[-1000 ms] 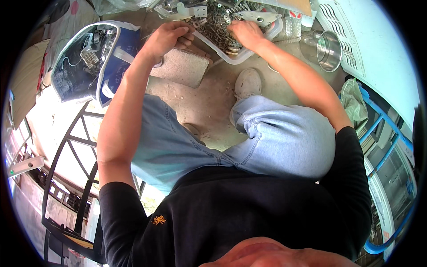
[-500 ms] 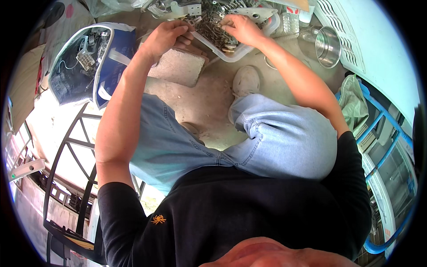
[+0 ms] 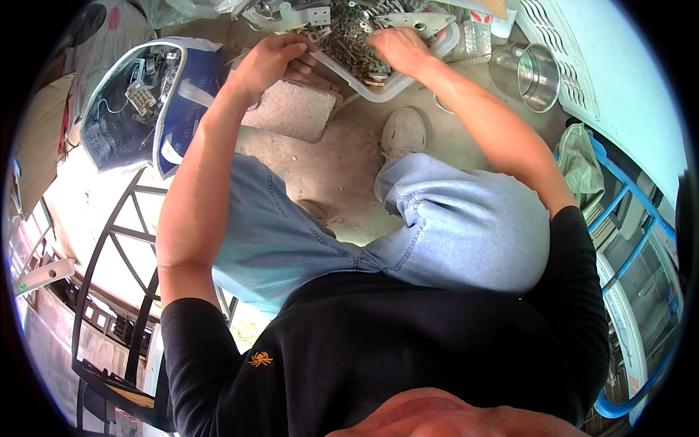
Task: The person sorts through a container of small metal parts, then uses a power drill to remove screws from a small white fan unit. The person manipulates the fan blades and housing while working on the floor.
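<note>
Loose screws and small metal hardware (image 3: 349, 51) fill a clear plastic box (image 3: 375, 95) at the top middle. My right hand (image 3: 400, 51) reaches over the box's right part, its bent fingertips down at the hardware; what they pinch is hidden. At the box's left rim, my left hand (image 3: 273, 62) hovers with curled fingers and the thumb pressed toward them. Whatever it holds is too small to make out. Below that hand lies a pale rectangular block (image 3: 295, 109) on the floor.
A blue bag (image 3: 186, 109) of metal parts stands at the left. To the right are a metal pot (image 3: 537, 78), a clear bottle (image 3: 477, 38) and a white slotted panel (image 3: 619, 65). Metal brackets (image 3: 302, 16) lie beyond the box. My shoe (image 3: 403, 132) rests on the floor below it.
My right hand has shifted slightly to the right over the hardware, and its fingers have dipped a little lower. The left hand has stayed nearly still.
</note>
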{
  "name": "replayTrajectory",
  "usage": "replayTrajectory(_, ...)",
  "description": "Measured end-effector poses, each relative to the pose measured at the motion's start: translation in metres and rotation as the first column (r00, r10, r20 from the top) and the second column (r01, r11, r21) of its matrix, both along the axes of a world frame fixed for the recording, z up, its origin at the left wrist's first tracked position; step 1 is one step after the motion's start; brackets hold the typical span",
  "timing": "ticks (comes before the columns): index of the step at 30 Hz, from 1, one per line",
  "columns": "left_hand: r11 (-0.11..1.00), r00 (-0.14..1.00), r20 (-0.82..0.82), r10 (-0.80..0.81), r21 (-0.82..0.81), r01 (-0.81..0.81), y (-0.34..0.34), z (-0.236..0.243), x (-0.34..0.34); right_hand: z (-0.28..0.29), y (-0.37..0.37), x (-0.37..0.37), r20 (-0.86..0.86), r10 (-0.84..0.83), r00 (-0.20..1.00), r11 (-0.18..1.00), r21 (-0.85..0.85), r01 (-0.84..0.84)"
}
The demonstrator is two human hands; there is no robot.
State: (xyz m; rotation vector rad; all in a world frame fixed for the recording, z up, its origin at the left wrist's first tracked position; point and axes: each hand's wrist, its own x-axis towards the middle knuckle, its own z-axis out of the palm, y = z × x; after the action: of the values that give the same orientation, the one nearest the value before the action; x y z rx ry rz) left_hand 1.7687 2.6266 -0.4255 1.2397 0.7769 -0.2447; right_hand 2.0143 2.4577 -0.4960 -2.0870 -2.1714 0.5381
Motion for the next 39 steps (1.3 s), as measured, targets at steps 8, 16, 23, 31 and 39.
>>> replayTrajectory(8, 1.0, 1.0, 0.015, -0.003, 0.014, 0.003, 0.0, 0.001, 0.001, 0.003, 0.0, -0.002, -0.053, -0.063, 0.997, 0.996, -0.063, 0.06)
replayTrajectory(16, 1.0, 1.0, 0.007, -0.002, 0.011, 0.002, -0.003, 0.003, 0.007, 0.02, 0.005, -0.002, -0.255, -0.216, 0.943, 0.971, -0.153, 0.181)
replayTrajectory(23, 0.912, 0.973, 0.047, 0.226, -0.361, -0.195, -0.015, 0.013, 0.018, 0.108, 0.051, -0.034, -0.701, -0.364, 0.614, 0.931, -0.286, 0.226)
replayTrajectory(31, 0.964, 0.984, 0.086, 0.158, -0.228, -0.135, -0.002, 0.008, 0.006, 0.038, -0.005, 0.014, -0.047, -0.161, 0.986, 0.957, -0.254, 0.144)
replayTrajectory(39, 0.981, 0.991, 0.091, 0.102, -0.171, -0.085, 0.0, 0.01, 0.001, 0.024, -0.017, 0.015, -0.053, -0.118, 0.992, 0.975, -0.198, 0.105)
